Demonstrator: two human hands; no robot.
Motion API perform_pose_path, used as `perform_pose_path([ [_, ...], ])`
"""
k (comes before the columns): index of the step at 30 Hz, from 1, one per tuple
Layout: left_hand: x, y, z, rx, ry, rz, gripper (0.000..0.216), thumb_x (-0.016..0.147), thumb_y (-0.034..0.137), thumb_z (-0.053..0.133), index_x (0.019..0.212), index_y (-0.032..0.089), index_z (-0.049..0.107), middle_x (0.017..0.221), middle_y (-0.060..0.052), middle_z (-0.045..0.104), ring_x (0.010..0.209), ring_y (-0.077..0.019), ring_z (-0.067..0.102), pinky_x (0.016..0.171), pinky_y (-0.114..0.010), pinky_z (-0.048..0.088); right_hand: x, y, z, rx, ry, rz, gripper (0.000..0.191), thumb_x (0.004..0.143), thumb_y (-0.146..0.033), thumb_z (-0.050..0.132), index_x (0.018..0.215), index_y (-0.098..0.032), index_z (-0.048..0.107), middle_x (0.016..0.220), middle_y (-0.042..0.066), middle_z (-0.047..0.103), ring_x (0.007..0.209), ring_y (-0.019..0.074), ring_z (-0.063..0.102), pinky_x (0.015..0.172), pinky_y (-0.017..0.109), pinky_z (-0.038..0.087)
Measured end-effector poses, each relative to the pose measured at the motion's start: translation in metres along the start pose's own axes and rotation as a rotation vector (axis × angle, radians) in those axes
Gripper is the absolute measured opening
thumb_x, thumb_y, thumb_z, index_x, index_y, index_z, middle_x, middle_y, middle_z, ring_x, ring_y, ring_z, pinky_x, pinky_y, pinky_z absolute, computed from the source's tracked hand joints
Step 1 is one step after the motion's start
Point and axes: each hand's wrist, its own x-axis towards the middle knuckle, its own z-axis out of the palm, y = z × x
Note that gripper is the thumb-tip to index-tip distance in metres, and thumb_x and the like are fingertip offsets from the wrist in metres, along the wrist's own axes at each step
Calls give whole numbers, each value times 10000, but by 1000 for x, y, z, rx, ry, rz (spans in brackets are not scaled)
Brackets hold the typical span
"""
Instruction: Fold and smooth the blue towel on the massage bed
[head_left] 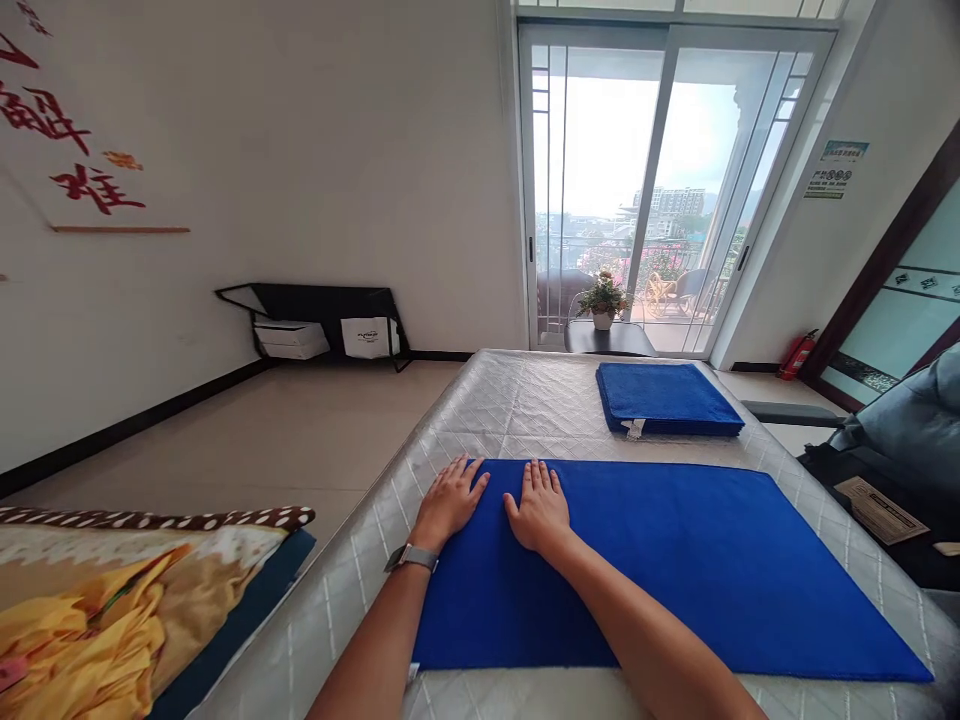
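A blue towel [675, 560] lies spread flat on a quilted silver-grey mattress [375, 600]. At its far left corner rests my left hand [450, 500], palm down with fingers stretched out, partly over the towel's left edge. My right hand [538, 505] lies flat on the towel a little to the right, fingers forward and reaching its far edge. Neither hand grips anything. Beyond the towel, toward the far end of the mattress, sits a neat stack of folded blue towels [667, 395] with a white tag at its front.
Yellow cloth [90, 640] lies on patterned bedding [225, 560] at lower left. A potted plant [602, 300] stands on a dark chair [609, 338] before the sliding glass door. A black rack [322, 305] is by the wall; a grey sofa [907, 430] is at right.
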Motion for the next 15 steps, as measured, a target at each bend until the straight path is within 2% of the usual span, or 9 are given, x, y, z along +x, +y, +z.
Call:
perform_pose_path([
  [6, 0, 1, -1, -62, 28, -6, 553, 1040, 504, 338, 1483, 212, 493, 1583, -124, 452, 1473, -297, 394, 1206, -468, 291, 0, 16, -6, -67, 12, 61, 811, 1012, -560, 229, 1601, -3, 206, 1682, 168, 139, 1565, 259, 71, 1254, 415, 45],
  [15, 1, -1, 4, -99, 44, -20, 559, 1035, 510, 334, 1473, 211, 512, 1579, -125, 458, 1478, -294, 386, 1216, -491, 283, -9, 71, -31, -163, -5, 147, 799, 1017, -569, 210, 1612, -36, 195, 1689, 132, 134, 1565, 231, 77, 1253, 392, 53],
])
